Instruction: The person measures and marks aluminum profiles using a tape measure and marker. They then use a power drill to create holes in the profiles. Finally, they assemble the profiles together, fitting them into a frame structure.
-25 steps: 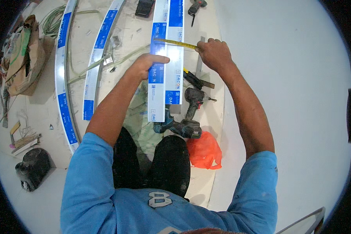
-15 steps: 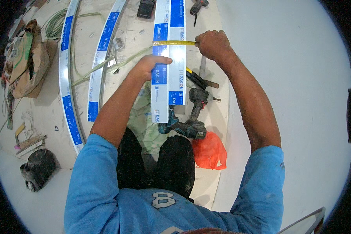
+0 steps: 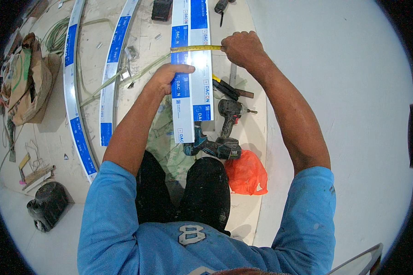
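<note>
Left hand [image 3: 166, 79] pressed flat on the near part of the white-and-blue panel [image 3: 192, 68] to pin it to the floor, right hand [image 3: 241, 47] closed around the yellow tape measure [image 3: 195, 47] drawn taut across its width, cordless drill [image 3: 225, 130] parked just right, within reach.

I am seeing the white and blue panel [image 3: 192, 68] running off the top edge, its far end cut. My right hand [image 3: 241, 48] is closing over the tape measure's case, hiding it. The left hand [image 3: 166, 79] is covering part of the panel's edge.
</note>
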A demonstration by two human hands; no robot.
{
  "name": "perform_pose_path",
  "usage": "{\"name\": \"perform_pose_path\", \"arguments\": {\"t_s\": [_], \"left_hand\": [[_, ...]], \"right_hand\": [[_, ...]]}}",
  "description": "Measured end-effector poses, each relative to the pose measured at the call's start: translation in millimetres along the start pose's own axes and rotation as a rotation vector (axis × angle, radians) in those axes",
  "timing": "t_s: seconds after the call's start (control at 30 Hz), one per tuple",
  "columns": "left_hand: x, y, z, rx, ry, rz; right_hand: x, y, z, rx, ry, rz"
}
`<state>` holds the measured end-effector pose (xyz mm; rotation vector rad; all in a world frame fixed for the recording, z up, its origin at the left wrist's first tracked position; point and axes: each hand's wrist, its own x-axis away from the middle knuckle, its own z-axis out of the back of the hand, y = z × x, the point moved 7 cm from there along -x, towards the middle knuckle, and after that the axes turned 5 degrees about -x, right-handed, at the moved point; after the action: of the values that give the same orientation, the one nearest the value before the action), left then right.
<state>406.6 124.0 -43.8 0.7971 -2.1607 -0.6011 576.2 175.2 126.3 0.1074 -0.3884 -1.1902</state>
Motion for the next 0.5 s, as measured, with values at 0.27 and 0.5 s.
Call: {"name": "perform_pose_path", "arguments": {"t_s": [0.27, 0.5], "left_hand": [[-2.2, -0.7, 0.3, 0.013, -0.018, 0.009], [2.6, 2.6, -4.5, -0.026, 0.013, 0.013]], "right_hand": [[-1.2, -1.7, -0.3, 0.019, 0.0, 0.017], [-2.9, -0.2, -3.4, 0.027, 0.002, 0.037]]}}
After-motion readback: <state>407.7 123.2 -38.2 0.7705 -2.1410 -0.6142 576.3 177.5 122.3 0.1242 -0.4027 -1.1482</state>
